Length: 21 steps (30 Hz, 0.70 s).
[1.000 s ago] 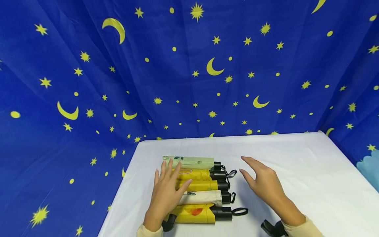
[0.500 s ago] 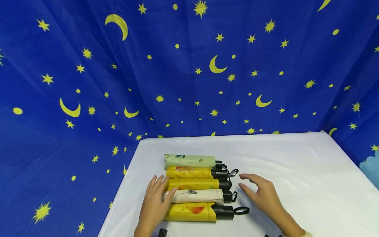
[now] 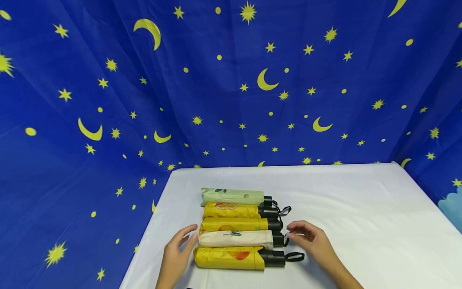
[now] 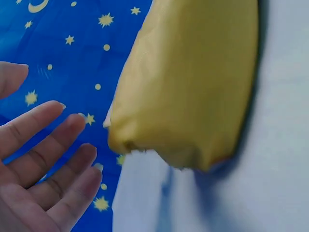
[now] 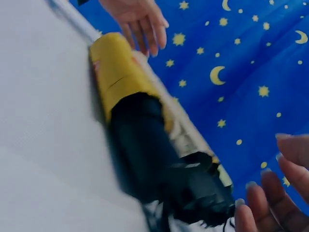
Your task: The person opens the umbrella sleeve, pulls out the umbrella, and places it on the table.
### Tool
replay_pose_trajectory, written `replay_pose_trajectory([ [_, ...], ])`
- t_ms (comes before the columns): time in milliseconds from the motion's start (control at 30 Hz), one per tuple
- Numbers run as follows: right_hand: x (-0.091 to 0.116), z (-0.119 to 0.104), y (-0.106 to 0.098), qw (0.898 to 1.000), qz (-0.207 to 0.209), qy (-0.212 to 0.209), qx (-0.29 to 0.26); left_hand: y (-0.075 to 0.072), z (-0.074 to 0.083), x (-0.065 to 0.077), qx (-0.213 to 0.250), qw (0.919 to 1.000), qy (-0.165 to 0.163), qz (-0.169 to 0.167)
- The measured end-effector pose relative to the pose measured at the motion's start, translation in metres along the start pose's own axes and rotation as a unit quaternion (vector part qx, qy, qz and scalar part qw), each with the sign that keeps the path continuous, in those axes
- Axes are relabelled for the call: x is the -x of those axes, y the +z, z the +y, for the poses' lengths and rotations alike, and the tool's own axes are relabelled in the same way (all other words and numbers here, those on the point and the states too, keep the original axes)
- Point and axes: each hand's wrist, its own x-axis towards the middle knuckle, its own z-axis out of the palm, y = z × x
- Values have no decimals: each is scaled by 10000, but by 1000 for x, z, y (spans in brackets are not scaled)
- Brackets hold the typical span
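Observation:
Several folded umbrellas lie side by side, black handles to the right. From back to front they are a pale green umbrella (image 3: 232, 197), a yellow one with an orange-slice print (image 3: 231, 210), another yellow umbrella (image 3: 236, 224), a cream umbrella (image 3: 238, 239) and a front yellow umbrella (image 3: 227, 257). Just left of the cream umbrella's end is my left hand (image 3: 177, 253), holding nothing, its fingers loosely bent. My right hand (image 3: 314, 243) is beside the cream umbrella's handle (image 3: 278, 239) and strap, fingers loosely bent. Whether its fingertips touch the strap cannot be told.
A white cloth covers the table (image 3: 353, 200). Behind and to the sides hangs a blue curtain (image 3: 231, 88) with yellow moons and stars. The front umbrella's strap loop (image 3: 294, 257) sticks out to the right.
My left hand has drawn back from over the umbrellas to their left ends. The right hand has moved down and nearer to the cream umbrella's handle. The umbrellas have stayed in their row.

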Motion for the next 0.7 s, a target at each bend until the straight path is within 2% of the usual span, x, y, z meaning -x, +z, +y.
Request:
replay_pose_trajectory([
  [67,3,5,2,9997,-244,76,8,-2,-4,3,185,9998,-90,53],
  [167,9,12,3,9979,-643,116,26,-5,-8,8,200,9991,-303,206],
  [300,15,20,5,9944,-1056,87,42,-6,-13,15,102,9968,-762,210],
  [400,17,24,7,9933,-1120,221,158,-4,-18,19,243,9952,-947,72],
  [600,22,27,9,9903,-1017,536,782,2,-29,24,611,9918,-1105,-184],
  [700,25,28,10,9873,-1052,300,1153,3,-30,27,700,9908,-1125,-262],
])
